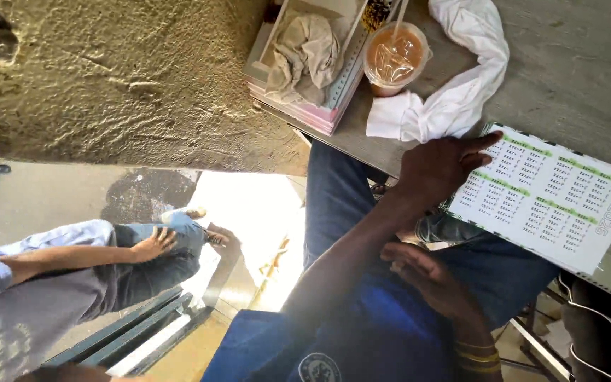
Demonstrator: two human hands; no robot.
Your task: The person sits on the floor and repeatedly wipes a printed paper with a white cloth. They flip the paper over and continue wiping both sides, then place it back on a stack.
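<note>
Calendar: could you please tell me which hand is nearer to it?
Left. The left hand rests on the calendar's edge; the right hand is apart, over the lap.

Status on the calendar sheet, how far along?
Done: calendar sheet lies flat at the edge of the grey table. In hand: left hand rests open on its corner, with no grip on it; right hand is open over the lap, empty. Left: sheet not lifted; drink cup and white cloth untouched.
</note>
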